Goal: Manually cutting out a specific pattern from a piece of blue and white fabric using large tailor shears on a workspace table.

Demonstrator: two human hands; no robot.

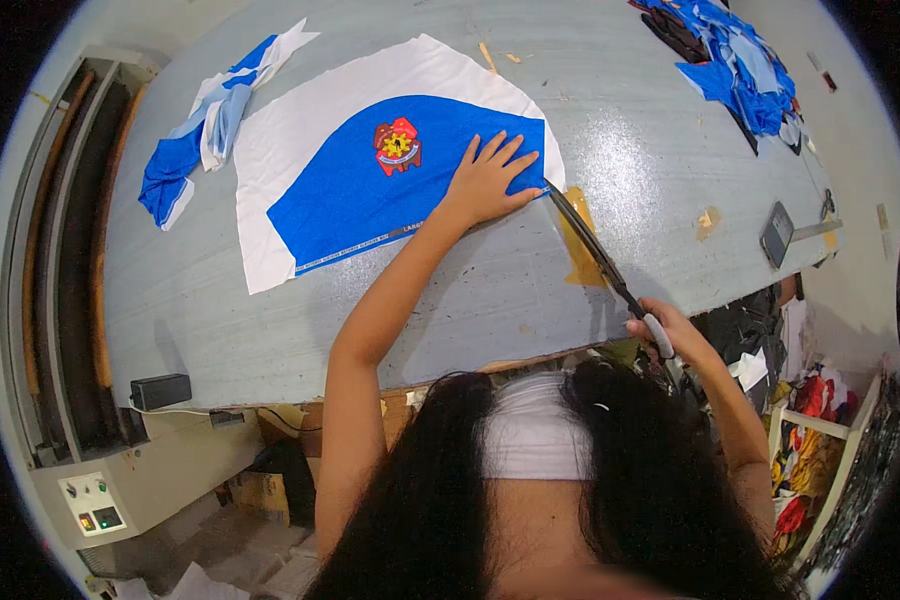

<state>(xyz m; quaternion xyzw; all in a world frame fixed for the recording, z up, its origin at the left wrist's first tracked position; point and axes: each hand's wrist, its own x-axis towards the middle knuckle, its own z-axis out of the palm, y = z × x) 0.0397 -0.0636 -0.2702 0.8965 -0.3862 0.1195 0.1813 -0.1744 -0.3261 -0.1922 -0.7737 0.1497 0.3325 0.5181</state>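
A blue printed sleeve panel [345, 195] with a red and yellow emblem lies flat on the table, bordered by white fabric [270, 140] at its left, top and right. My left hand [487, 180] rests on the blue part near its right end, palm down with fingers spread. In my right hand [670, 332] are long dark scissors [602, 255] with pale handles. Their blades reach up and left, and the tip meets the fabric at the panel's lower right corner, close to my left thumb. How far the blades are apart is hard to make out.
Blue and white fabric scraps [195, 140] lie left of the panel. A larger blue fabric pile [735, 70] sits at the far right. A phone-like dark device [776, 235] and a black box [160, 391] are near the table [450, 300] edges. Left stands a roller machine [70, 260].
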